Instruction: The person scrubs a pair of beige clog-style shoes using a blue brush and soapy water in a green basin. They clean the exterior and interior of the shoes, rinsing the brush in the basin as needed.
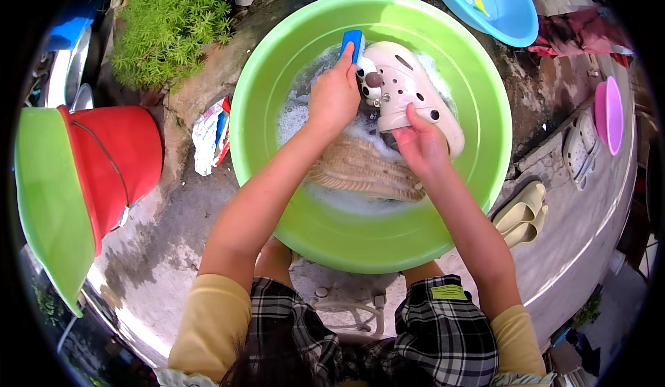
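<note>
My left hand [334,97] is closed around a blue-backed scrub brush [352,41], its head against the toe-side edge of a whitish clog [403,75]. The clog has vent holes and small decorations, one of them a brown-nosed animal face. My right hand [421,143] grips it at the opening, thumb on top and fingers inside. Below both hands a second clog [364,169] lies in the suds with its ribbed, tan sole up. Soapy water surrounds them in a large light-green basin [277,214]. The brush's bristles are mostly hidden.
To the left stand a red bucket [125,172] and a green basin [48,200], beside a crumpled packet [211,136]. A leafy plant [173,27] grows behind. A blue basin [495,6] is at the back right; beige slippers [523,214], white clogs [580,150] and a purple basin [609,115] lie right.
</note>
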### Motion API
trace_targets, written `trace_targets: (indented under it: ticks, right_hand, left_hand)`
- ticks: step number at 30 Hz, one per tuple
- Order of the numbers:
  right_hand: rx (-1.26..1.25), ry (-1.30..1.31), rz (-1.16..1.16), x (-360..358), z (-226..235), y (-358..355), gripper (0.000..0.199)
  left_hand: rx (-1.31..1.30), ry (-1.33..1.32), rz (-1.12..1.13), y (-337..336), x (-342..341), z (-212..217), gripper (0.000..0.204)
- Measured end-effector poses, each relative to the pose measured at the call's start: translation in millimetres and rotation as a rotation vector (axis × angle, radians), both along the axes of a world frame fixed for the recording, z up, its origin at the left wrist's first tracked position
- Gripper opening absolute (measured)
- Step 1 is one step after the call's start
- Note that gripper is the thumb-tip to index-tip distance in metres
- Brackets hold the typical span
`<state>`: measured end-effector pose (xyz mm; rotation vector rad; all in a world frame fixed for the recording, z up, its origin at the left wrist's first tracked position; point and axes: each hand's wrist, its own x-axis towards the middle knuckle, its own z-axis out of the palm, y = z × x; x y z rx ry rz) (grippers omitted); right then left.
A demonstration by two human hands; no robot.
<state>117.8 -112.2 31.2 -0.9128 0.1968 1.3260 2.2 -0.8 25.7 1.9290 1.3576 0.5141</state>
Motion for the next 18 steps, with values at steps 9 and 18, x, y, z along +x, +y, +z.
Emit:
trace_targets:
  ticks: [9,18]
  right_hand:
    - [-0.053,-0.233,0.096,-2,5,-23,0.037]
    - [-0.128,-0.586,0.07,14,-27,-31,0.033]
  left_hand:
    - [0.055,0.146,-0.161,14,-4,9,0.038]
    - [-0.72,-0.251,0.196,5,-28,-61,0.048]
